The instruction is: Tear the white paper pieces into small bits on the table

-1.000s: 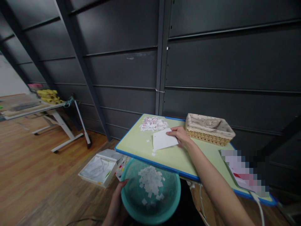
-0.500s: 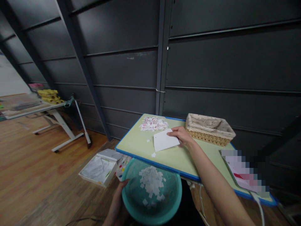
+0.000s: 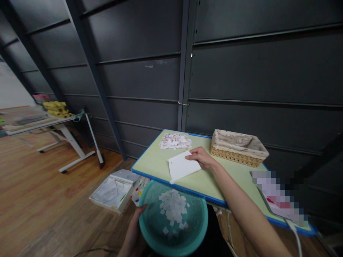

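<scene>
My right hand (image 3: 200, 157) pinches the edge of a white card (image 3: 183, 167), held low over the pale green tabletop (image 3: 209, 180). At the card's lower left corner, close to the table's blue front edge, lies a small white paper scrap (image 3: 172, 181). My left hand (image 3: 135, 223) grips the rim of a teal plastic basket (image 3: 199, 228) just below that edge. Inside the basket is a heap of small white paper pieces (image 3: 173, 206). Farther back on the table lies a pile of white and pinkish paper bits (image 3: 175, 141).
A woven basket with a cloth lining (image 3: 238, 150) stands at the table's back right. Near the right corner is a flat, pixelated object (image 3: 278, 200) with a white cable. An open white box (image 3: 112, 192) sits on the floor, left. Another table (image 3: 40, 123) holds yellow items (image 3: 57, 109).
My right hand has moved the white card left and toward the table's front edge. One loose scrap is now hidden, and another lies nearer the edge. My left hand stays on the teal basket.
</scene>
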